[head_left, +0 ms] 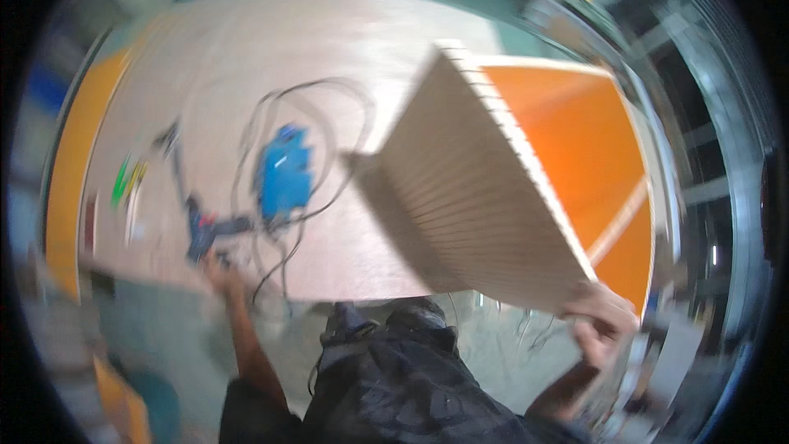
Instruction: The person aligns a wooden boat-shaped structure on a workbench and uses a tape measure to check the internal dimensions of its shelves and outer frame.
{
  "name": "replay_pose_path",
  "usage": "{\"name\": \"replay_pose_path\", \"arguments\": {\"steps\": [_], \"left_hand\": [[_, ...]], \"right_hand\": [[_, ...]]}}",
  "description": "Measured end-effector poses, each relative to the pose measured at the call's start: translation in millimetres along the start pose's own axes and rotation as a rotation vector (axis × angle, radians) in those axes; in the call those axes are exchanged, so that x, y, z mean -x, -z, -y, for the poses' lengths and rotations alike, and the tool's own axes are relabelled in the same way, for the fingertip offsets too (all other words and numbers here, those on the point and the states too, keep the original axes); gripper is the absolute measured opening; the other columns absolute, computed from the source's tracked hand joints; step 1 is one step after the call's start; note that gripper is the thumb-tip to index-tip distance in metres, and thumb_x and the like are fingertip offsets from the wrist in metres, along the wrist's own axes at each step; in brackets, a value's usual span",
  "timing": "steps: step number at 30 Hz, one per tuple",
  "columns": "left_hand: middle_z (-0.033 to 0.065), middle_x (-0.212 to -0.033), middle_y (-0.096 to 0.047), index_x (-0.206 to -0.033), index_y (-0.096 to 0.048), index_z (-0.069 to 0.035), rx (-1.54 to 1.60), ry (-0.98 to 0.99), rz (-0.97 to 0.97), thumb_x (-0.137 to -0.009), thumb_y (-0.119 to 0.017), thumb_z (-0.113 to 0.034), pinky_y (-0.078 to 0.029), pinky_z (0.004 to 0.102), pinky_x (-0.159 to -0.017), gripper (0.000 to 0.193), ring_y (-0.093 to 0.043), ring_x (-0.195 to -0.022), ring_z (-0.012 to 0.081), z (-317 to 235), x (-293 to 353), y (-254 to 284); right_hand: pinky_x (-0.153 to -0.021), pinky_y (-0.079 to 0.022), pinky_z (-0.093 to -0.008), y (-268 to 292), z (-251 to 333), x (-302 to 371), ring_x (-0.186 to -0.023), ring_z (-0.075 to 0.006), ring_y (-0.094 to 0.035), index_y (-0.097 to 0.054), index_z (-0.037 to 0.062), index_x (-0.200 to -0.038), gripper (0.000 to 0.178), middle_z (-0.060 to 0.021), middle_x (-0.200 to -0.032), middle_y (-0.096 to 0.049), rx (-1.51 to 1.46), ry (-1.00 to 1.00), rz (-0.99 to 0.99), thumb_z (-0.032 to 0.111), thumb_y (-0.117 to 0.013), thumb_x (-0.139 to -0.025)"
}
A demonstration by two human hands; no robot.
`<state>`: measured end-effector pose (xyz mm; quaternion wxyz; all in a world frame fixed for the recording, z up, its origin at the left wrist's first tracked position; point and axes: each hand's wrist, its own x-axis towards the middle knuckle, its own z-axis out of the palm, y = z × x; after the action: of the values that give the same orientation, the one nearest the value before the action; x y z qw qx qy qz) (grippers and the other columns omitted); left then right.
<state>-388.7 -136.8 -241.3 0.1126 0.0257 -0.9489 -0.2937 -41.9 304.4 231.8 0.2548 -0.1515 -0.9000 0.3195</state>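
Note:
My right hand (604, 318) grips the near lower corner of a slatted wooden panel piece (468, 173). The piece stands tilted on the table's right side; its brown face has fine grooves, and an orange face (542, 127) with pale edges shows to the right. My left hand (220, 271) is at the table's front edge, by the handle end of a dark power drill (201, 230) with a red spot. Motion smears its fingers, so I cannot tell whether they close on the drill.
A blue boxy tool or case (285, 173) lies mid-table within loops of black cable (362, 99). A hammer-like tool (171, 141) lies to its left, with green and yellow pens or small tools (123, 181) beyond. An orange strip (86, 140) runs along the pale table's (246, 33) left edge.

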Motion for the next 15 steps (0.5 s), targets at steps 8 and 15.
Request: {"name": "replay_pose_path", "arguments": {"steps": [8,15], "left_hand": [[0.0185,-0.11,-0.069,-0.113,-0.069,0.0,0.235,-0.397,0.757,-0.065,-0.082,-0.008,-0.052,0.0386,-0.091,0.05,-0.067,-0.102,0.0352,-296.9,-12.0,220.4],[0.0153,-0.098,-0.069,-0.108,-0.072,-0.004,0.305,-1.184,1.228,-0.06,-0.089,-0.033,-0.055,0.0405,-0.08,0.058,-0.07,-0.09,0.0345,-463.6,58.3,212.3]], "right_hand": [[-0.101,-0.05,-0.0469,-86.5,30.4,-19.4,-0.129,-0.039,-0.054,-0.048,-0.0013,-0.141,0.068,-0.024,-0.143,-0.051,-0.168,0.177,0.334,0.028,-0.077,-0.087],[-0.109,-0.041,-0.048,-109.2,7.2,-3.0,-0.132,-0.0471,-0.048,-0.018,-0.0029,-0.154,0.108,-0.0306,-0.142,-0.048,-0.536,-0.144,0.488,0.043,-0.083,-0.082]]}}
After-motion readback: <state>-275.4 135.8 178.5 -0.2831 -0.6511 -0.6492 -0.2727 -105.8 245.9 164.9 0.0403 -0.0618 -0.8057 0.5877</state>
